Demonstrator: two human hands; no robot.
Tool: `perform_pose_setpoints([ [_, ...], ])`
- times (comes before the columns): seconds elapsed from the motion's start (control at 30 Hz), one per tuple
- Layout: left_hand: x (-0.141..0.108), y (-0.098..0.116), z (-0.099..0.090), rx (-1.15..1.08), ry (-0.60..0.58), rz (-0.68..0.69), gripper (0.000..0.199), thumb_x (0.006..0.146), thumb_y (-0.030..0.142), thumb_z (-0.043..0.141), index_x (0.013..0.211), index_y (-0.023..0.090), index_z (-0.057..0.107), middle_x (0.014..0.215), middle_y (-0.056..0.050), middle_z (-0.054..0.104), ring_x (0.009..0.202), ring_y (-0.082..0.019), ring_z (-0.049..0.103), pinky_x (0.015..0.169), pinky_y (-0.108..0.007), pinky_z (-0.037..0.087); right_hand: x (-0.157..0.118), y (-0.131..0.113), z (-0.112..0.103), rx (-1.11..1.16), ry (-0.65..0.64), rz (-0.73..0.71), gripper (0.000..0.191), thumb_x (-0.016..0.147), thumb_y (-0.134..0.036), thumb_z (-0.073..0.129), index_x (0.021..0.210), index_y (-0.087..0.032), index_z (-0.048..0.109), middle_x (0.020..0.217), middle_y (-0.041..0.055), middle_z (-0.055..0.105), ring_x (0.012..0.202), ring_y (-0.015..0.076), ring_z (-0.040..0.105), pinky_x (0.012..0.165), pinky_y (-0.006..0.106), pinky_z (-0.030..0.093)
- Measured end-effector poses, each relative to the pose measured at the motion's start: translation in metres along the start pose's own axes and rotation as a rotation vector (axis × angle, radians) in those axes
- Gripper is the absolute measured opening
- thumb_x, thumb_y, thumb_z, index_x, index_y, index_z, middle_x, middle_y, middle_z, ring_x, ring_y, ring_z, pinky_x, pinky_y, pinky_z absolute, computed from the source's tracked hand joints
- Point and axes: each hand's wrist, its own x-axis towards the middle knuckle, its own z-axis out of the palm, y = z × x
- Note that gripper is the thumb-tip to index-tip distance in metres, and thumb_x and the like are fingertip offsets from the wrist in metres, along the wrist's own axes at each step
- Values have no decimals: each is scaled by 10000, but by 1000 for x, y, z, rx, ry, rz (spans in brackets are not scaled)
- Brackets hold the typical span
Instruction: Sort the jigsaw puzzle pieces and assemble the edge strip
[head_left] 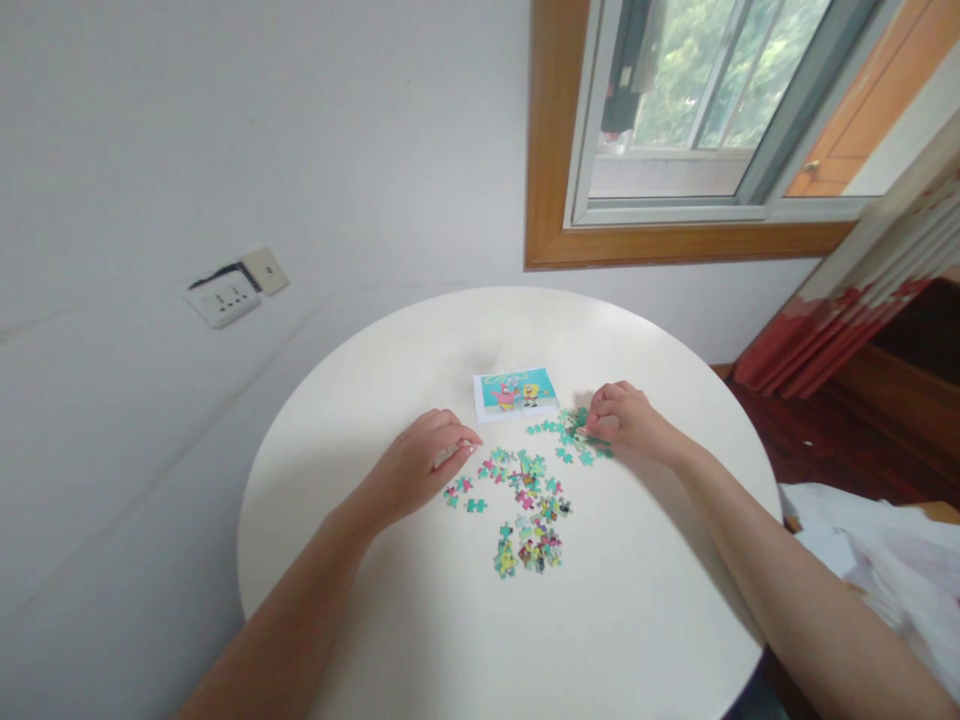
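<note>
My left hand (420, 465) is over the white table, left of the puzzle pieces (525, 480), with thumb and forefinger brought close together; what is between the fingertips, if anything, is too small to name. My right hand (622, 425) touches the right edge of a pile of teal puzzle pieces (574, 430), its fingers bent down and partly hidden. A picture card or box (517, 393) with a pink and a yellow cartoon figure lies behind the pieces, between both hands. Nearer to me sits a cluster of yellow, pink and dark pieces (540, 545).
The round white table (600, 630) stands against a wall with a socket (225, 295) at the left. A wood-framed window (675, 240) is at the back right. A red and white curtain (817, 330) and white bags or paper (877, 550) are at the right.
</note>
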Motion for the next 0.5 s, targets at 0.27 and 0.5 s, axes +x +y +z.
perform_pose_setpoints([
  [0.27,0,-4,-1,-8,14,-27,200,973,238,451,989,186,643,930,-63,633,914,-204,569,840,-339,445,0,0,0,-27,46,17,137,821,-352,707,779,-225,731,927,82,664,927,253,539,805,374,389],
  [0.5,-8,-4,-6,-110,-198,-53,133,906,188,534,976,199,647,949,-44,603,893,-184,577,817,-293,453,1,-10,-5,187,109,-100,149,898,-258,587,848,-199,716,859,66,687,860,214,585,831,374,418],
])
